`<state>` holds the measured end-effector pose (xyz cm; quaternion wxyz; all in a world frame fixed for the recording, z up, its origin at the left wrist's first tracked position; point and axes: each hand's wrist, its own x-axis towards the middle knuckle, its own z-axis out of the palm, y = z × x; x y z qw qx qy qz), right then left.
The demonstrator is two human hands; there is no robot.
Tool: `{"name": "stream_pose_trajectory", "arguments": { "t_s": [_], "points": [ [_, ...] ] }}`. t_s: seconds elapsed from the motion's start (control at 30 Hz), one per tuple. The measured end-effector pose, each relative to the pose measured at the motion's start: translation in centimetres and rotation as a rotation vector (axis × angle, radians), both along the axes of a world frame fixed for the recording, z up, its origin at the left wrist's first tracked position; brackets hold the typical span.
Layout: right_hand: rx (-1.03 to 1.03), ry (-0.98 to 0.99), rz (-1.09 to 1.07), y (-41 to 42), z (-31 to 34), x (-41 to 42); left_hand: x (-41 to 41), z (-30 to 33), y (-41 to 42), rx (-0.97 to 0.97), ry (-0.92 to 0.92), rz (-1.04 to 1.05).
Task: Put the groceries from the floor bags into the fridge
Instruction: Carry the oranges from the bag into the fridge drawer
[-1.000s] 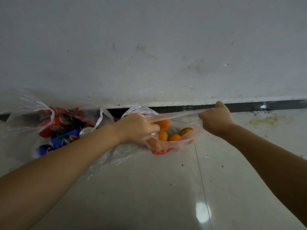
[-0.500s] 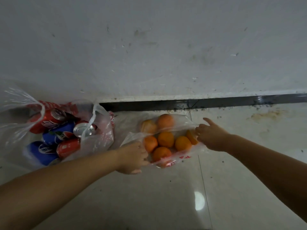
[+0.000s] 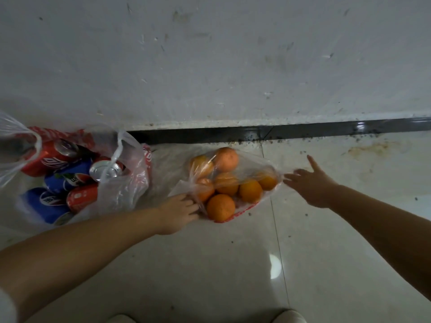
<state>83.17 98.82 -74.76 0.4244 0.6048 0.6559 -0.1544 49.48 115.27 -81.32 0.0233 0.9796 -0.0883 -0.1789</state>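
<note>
A clear plastic bag of oranges [image 3: 247,159] lies on the tiled floor near the wall, with several oranges [image 3: 220,206] showing through it. My left hand [image 3: 178,212] pinches the bag's left edge low by the floor. My right hand [image 3: 311,183] is at the bag's right end, fingers spread, fingertips just at the plastic and holding nothing. To the left stands a second clear bag [image 3: 121,183] full of red and blue soda cans [image 3: 56,159], its handles sticking up.
A white scuffed wall [image 3: 210,54] with a black skirting strip [image 3: 279,131] runs behind the bags. Pale glossy floor tiles [image 3: 210,276] stretch toward me. The tips of light shoes [image 3: 286,317] show at the bottom edge. No fridge is in view.
Both hands had the orange bag stretched up between them; it has come down onto the floor. My right hand has let go and spread its fingers. My left hand has dropped lower.
</note>
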Motion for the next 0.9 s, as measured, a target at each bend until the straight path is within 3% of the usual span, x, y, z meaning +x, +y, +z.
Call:
{"name": "stream_pose_trajectory", "arguments": {
  "t_s": [0.07, 0.13, 0.2, 0.27, 0.33, 0.47, 0.57, 0.73, 0.9],
  "points": [
    [0.024, 0.051, -0.164, 0.9, -0.2, 0.5, -0.5, 0.2, 0.5, 0.037, 0.091, 0.066],
    [0.105, 0.285, -0.437, 2.2, -0.1, -0.1, -0.6, 0.7, 1.1, 0.05, 0.156, 0.215],
    [0.177, 0.571, -0.788, 4.2, 0.1, -1.8, -0.2, 1.6, 2.5, -0.105, 0.157, 0.568],
    [0.199, 0.737, -0.97, 6.3, 0.0, -3.4, 1.0, 2.8, 3.7, -0.411, 0.109, 0.961],
    [0.183, 0.7, -0.894, 7.8, -1.1, -4.4, 2.6, 3.4, 4.0, -0.646, 0.02, 1.162],
    [0.34, 0.521, -0.784, 8.4, -3.7, -5.2, 6.1, 2.7, 3.5, -0.742, 0.019, 1.304],
    [0.48, 0.604, -0.949, 9.3, -4.5, -4.2, 7.5, 1.6, 3.0, -0.732, -0.046, 1.392],
    [0.501, 0.813, -1.273, 10.8, -5.1, -2.7, 7.4, 0.8, 3.8, -0.983, -0.083, 1.604],
    [0.415, 0.798, -0.954, 12.1, -5.7, -3.6, 8.3, 0.3, 5.6, -1.035, -0.146, 1.843]
  ]
}}
